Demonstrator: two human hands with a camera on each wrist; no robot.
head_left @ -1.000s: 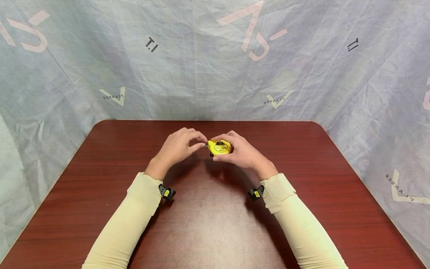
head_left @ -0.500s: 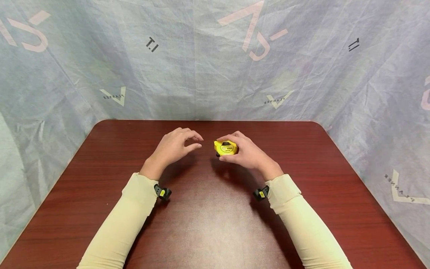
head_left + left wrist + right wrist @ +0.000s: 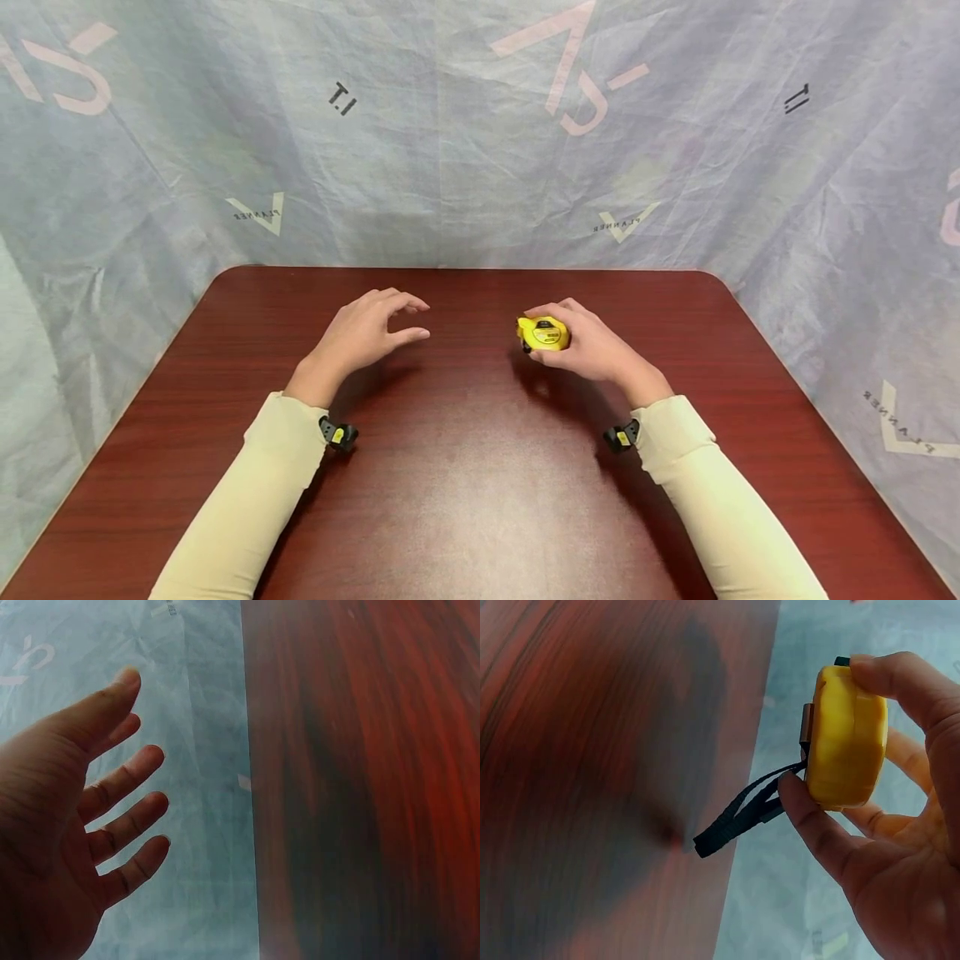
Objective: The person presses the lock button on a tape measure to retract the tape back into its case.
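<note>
A yellow tape measure [image 3: 546, 335] is in my right hand [image 3: 596, 348], right of the table's middle. Thumb and fingers grip its case from opposite sides, above the tabletop. In the right wrist view the yellow case [image 3: 847, 742] shows a metal clip [image 3: 806, 724] and a dangling black wrist strap [image 3: 731, 821]. No drawn-out blade can be seen. My left hand [image 3: 363, 332] hovers left of the middle, holding nothing. Its fingers are loosely spread, as the left wrist view of the hand [image 3: 82, 802] also shows, and a gap parts it from the tape measure.
The dark red wooden table [image 3: 480, 467] has a glossy patch of reflected light near its front. Behind it and at both sides hangs a grey printed cloth [image 3: 442, 150]. Small black cameras [image 3: 341, 435] sit at both wrists.
At first my left fingertips were at the tape measure's front end. They have come away and moved left, while my right hand has carried the tape measure to the right.
</note>
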